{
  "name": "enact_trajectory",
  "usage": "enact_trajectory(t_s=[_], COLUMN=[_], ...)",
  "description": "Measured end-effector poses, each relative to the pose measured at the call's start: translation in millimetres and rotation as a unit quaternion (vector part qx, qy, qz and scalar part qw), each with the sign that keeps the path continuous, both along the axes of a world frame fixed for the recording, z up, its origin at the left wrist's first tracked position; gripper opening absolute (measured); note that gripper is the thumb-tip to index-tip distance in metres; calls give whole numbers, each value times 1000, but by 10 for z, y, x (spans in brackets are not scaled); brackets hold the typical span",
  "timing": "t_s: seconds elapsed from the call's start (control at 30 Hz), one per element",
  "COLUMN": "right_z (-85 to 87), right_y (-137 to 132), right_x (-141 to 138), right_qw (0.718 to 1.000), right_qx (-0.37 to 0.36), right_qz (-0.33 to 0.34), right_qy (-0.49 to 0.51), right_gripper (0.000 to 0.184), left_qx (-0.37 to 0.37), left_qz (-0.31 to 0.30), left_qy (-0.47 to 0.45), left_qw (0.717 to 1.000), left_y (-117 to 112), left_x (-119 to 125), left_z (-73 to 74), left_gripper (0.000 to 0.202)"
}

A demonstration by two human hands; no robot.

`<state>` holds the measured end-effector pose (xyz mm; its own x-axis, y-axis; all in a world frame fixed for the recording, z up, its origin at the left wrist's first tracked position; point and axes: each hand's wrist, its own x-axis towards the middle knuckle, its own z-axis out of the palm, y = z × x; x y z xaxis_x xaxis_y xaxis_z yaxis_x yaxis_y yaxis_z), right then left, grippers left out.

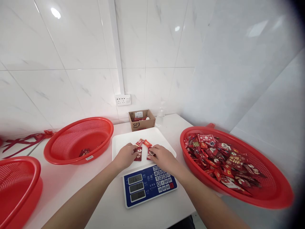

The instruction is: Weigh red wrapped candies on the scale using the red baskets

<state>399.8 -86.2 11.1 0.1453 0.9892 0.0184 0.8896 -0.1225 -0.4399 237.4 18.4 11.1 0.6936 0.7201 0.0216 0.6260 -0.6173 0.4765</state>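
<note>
Packets, small and red, on the white tray [124, 143] of a digital scale [150, 186] at the middle of the white desk [107, 206]. Left hand [125, 156] palm-down on the tray, fingertips on a dark red packet [138, 154]; right hand [163, 156] likewise, fingertips on a second red packet [150, 153] just beside the first. Grip of both: fingers curled down onto the packets, touching; pinching or merely pressing flat, impossible to tell. Just beyond the fingertips, two more packets [140, 142], side by side on the tray. Right of the scale, a wide red basket [274, 197] heaped with a pile of red packets [221, 159]. Left of the scale, another red basket [78, 140] with one dark packet [84, 152] on its bottom; nearer, at the lower left edge, a third red basket [19, 184]. Behind the tray, against the tiled wall, a small cardboard box [141, 123]; above it a wall socket [123, 100]. Far left on the desk, red ribbon [28, 139].
</note>
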Motion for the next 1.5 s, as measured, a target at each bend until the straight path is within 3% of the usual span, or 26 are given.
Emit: enact_trajectory(t_s=[0.33, 0.63, 1.13, 1.5], right_z=[-13, 33, 39, 2], right_y=[-15, -40, -18, -61], right_x=[-34, 61, -41, 37], right_qw=[1000, 1000, 999, 999], right_qx=[10, -4, -7, 13], right_qz=[-6, 23, -9, -7], right_qy=[-2, -8, -43, -37], right_gripper=[30, 28, 26, 28], left_qx=[-2, 0, 1, -2], left_qz=[13, -16, -24, -9], left_qy=[-6, -3, -1, -31], left_qw=[1000, 1000, 1000, 999], left_y=[-22, -103, -113, -82], left_x=[16, -5, 27, -11], left_z=[-47, -19, -25, -20], left_gripper=[20, 18, 12, 22])
